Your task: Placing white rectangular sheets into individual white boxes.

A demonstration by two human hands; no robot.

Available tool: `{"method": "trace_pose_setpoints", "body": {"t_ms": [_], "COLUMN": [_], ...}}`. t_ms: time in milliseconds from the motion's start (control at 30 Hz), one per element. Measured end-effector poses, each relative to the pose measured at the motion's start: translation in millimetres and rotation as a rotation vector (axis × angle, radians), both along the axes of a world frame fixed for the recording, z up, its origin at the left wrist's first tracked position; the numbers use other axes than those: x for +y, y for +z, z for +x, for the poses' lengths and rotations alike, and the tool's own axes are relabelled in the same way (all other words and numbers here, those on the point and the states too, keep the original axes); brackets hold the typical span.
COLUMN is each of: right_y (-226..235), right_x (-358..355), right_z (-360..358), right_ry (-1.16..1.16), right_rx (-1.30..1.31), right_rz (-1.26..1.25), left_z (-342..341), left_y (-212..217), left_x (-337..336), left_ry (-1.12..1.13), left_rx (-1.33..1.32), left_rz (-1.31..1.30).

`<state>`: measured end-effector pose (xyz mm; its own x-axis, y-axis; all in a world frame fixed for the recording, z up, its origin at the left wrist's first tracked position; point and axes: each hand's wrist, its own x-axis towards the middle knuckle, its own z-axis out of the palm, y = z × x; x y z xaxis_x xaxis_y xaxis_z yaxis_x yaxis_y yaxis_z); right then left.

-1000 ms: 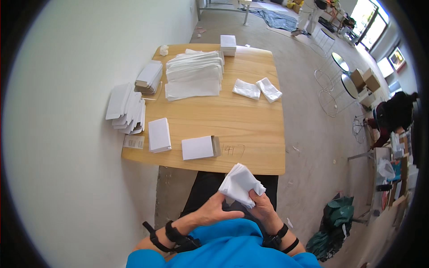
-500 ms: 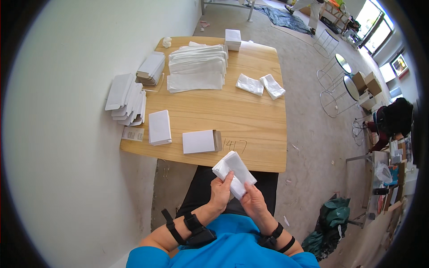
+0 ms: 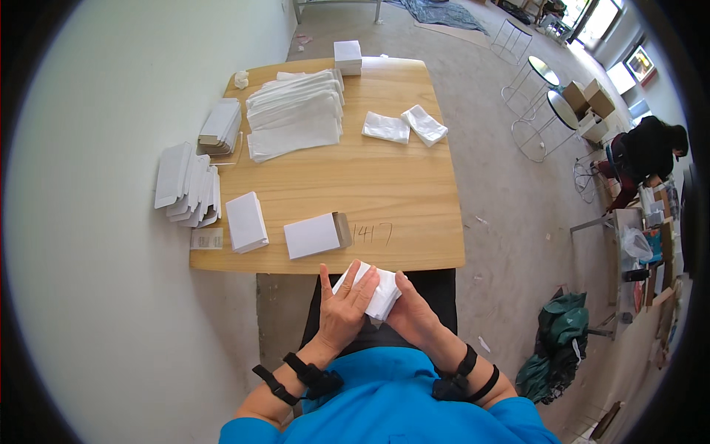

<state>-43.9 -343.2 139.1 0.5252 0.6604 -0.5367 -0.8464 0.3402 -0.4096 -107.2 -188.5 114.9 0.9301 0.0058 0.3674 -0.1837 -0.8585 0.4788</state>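
A folded white bundle of thin, soft sheets (image 3: 383,294) is between my hands, just in front of the table's near edge. My left hand (image 3: 345,314) lies over its left part, fingers stretched and spread; that hand's thumb is hidden. My right hand (image 3: 414,311) grips the bundle's right side, thumb on top and the other fingers mostly out of sight. Just beyond, on the wooden table (image 3: 399,185), lies a white carton (image 3: 310,237) with its brown-lined end open to the right. To its left stands another white carton (image 3: 246,222), its top flaps closed.
Long white sheets (image 3: 296,118) lie piled at the back, beside a small white box (image 3: 347,58). Two folded white bundles (image 3: 386,127) rest at the right. Flattened cartons (image 3: 188,181) overhang the left edge by the wall. A person (image 3: 643,155) bends over a side table at far right.
My left hand has gone from pinching the bundle with its thumb on top to lying spread over it. The bundle sits slightly lower and more level. The view has shifted.
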Motion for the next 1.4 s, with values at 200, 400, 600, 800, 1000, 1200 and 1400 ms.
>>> {"method": "trace_pose_setpoints", "body": {"t_ms": [200,400,600,800,1000,1200,1400], "right_y": [-9,-26,-6,-17,-16,-37,-65], "right_x": [6,-13,-61,-74,-71,-65,-61], "right_z": [-4,-11,-5,-5,6,3,-22], "right_ry": [-0.018,-0.044,0.046,0.152,0.211,0.430,0.291], "right_rx": [-0.063,-0.148,-0.156,-0.166,-0.314,-0.597,-0.641], "right_rz": [-0.075,-0.081,0.118,0.135,-0.115,-0.555,-0.369], "left_z": [-4,-7,-20,-15,-13,-15,-40], "left_y": [0,22,11,11,12,-17,-62], "left_x": [11,21,57,19,28,21,20], "left_ry": [-0.070,-0.010,-0.036,-0.378,-0.120,0.029,0.063], "left_rx": [-0.055,0.017,0.698,1.026,0.865,0.810,0.562], "left_rz": [0.347,0.092,-1.565,-1.994,-1.890,-1.471,-1.619]}}
